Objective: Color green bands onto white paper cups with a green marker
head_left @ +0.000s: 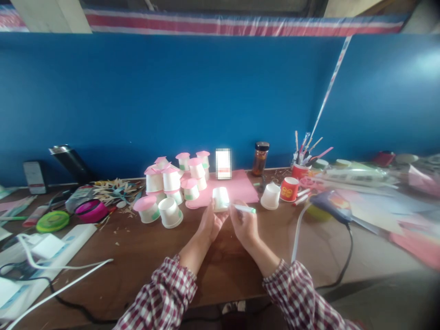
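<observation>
In the middle of the view a white paper cup (220, 198) is upside down, with my left hand (210, 222) closed around its lower left side. A green mark shows on its wall. My right hand (244, 224) grips a white marker (244, 208) with a green end, close to the cup's right side; whether the tip touches is hidden. To the left stand several upturned paper cups, many topped with pink paper, such as the stacked one (154, 182). A plain upturned cup (170, 213) is nearest to me, and another (270, 196) stands at the right.
Pink paper (240, 185) lies behind my hands. A red mug (289, 189), a brown-filled jar (261, 158) and a glue gun (330, 206) are on the right. Wooden sticks (117, 192), a magenta tape roll (91, 211) and a power strip (80, 233) with cables lie left.
</observation>
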The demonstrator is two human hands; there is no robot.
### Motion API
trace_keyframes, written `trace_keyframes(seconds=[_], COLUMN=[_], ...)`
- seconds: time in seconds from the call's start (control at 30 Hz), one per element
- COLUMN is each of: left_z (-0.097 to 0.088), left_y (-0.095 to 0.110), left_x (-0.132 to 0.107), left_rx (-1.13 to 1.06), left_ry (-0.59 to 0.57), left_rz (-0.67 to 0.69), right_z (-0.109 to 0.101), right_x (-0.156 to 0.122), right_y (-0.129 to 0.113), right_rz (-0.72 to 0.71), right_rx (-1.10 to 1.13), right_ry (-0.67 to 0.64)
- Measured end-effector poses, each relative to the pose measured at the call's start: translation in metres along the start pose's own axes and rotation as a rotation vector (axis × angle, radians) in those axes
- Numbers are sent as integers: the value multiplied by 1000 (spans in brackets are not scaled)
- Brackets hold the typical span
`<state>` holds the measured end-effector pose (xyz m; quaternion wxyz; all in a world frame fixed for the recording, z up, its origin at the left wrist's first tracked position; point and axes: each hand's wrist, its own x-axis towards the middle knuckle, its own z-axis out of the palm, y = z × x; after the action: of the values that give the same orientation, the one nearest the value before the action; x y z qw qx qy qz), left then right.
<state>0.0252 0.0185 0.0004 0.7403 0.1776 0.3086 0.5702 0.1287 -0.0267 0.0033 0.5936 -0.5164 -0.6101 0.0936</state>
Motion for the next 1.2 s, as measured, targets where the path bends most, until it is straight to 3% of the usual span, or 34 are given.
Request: trace_keyframes(seconds=[0.13,0.8,1.2], left_z=[-3,4,-1], left_y=[-2,2,-1], left_x=[3,-6,0], left_rx=[-13,52,-2], left_ry=[-18,-20,-21], left_rz=[-18,-7,-28], right_z=[0,1,1], right_x=[0,-2,-2], right_y=[0,1,1], right_rz=[43,9,15], right_rx=[8,-19,-19], right_ry=[51,59,68])
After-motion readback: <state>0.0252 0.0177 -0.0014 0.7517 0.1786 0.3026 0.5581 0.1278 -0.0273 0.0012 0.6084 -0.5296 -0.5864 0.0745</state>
